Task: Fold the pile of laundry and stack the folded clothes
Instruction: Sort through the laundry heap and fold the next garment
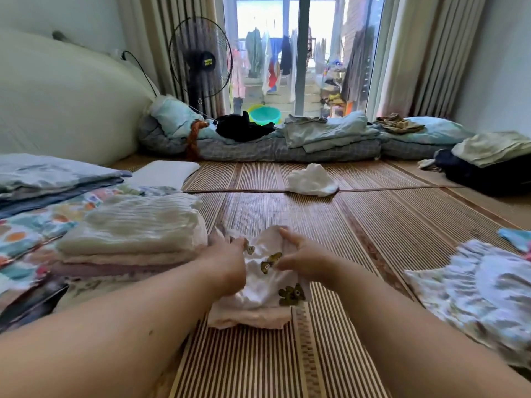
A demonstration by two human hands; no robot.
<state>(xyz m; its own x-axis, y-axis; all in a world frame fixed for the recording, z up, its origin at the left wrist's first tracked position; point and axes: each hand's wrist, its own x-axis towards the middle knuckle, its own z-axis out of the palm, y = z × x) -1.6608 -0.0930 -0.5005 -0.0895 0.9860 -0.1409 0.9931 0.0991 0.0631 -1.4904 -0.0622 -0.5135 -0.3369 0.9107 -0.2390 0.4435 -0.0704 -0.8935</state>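
Note:
A small white garment with olive-green animal prints [263, 294] lies bunched on the striped bamboo mat [373, 225] in front of me. My left hand [225, 261] grips its left side and my right hand [301, 258] pinches its upper right edge. A pale pink folded edge shows under the garment near me. Just left of it stands a stack of folded cream and pink cloths [132, 239]. A crumpled white piece [311, 180] sits alone farther out on the mat.
A frilled floral garment [482, 294] lies at the right. Folded blue bedding [43, 179] and a colourful patterned sheet [34, 225] are at the left. Quilts and clothes [287, 139] line the far edge before a fan [201, 58] and glass door.

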